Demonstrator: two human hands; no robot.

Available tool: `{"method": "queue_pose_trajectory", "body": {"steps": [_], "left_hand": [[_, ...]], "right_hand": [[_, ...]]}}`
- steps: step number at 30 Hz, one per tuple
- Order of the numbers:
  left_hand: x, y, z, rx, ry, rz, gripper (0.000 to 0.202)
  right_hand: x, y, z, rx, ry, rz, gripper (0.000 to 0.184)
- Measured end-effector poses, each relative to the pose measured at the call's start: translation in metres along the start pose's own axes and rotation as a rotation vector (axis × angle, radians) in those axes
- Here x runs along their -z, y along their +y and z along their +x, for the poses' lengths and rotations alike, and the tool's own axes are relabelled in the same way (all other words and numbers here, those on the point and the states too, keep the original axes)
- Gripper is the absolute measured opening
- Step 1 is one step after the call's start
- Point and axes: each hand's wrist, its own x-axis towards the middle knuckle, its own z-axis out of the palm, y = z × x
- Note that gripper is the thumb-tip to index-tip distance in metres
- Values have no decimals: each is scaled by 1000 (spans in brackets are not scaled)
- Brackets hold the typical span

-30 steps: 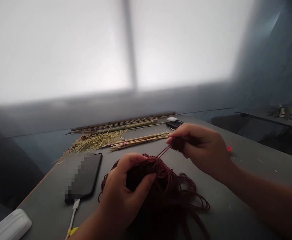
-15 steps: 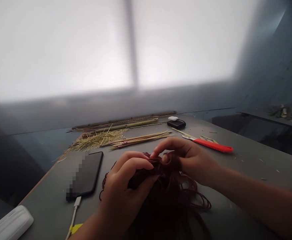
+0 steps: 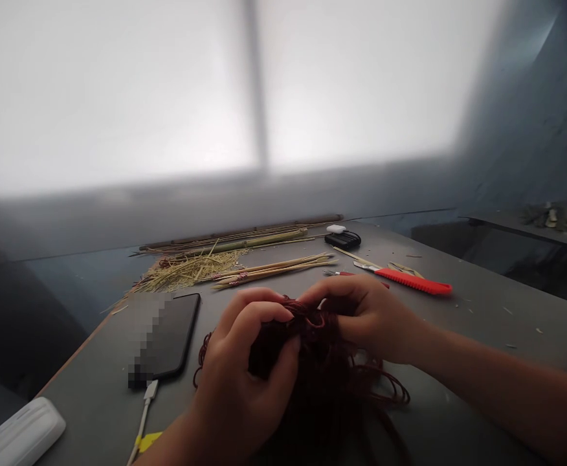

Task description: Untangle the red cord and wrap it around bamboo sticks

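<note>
Maroon cord bundle [image 3: 332,382], tangled, on grey table [image 3: 463,336]; left hand [image 3: 244,375] and right hand [image 3: 371,317] both pinching its top strands; phone [image 3: 167,340] left; red-handled knife [image 3: 410,281], bamboo sticks [image 3: 274,268] beyond

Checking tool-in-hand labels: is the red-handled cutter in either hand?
No, the red-handled cutter lies on the table, apart from the hands, while the left hand and right hand both grip the dark red cord.

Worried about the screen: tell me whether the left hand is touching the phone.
Apart. The head view shows bare grey table and a loop of dark red cord between the left hand and the phone's right edge.
</note>
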Motion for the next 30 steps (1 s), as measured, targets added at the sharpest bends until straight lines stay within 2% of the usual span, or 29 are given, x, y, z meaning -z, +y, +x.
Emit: {"method": "queue_pose_trajectory", "body": {"steps": [2, 7, 13, 20, 30], "left_hand": [[3, 3, 0, 1, -4, 24, 21], [4, 4, 1, 124, 146, 44, 14], [1, 3, 1, 84, 93, 114, 19], [1, 0, -2, 74, 88, 148, 24], [-1, -2, -2, 167, 55, 34, 28]], "right_hand": [[-1, -2, -1, 10, 28, 10, 19], [-4, -4, -2, 16, 52, 21, 17], [-5, -5, -4, 20, 77, 23, 18], [-6, -5, -2, 10, 65, 1, 18], [-6, -2, -3, -11, 66, -35, 19]]}}
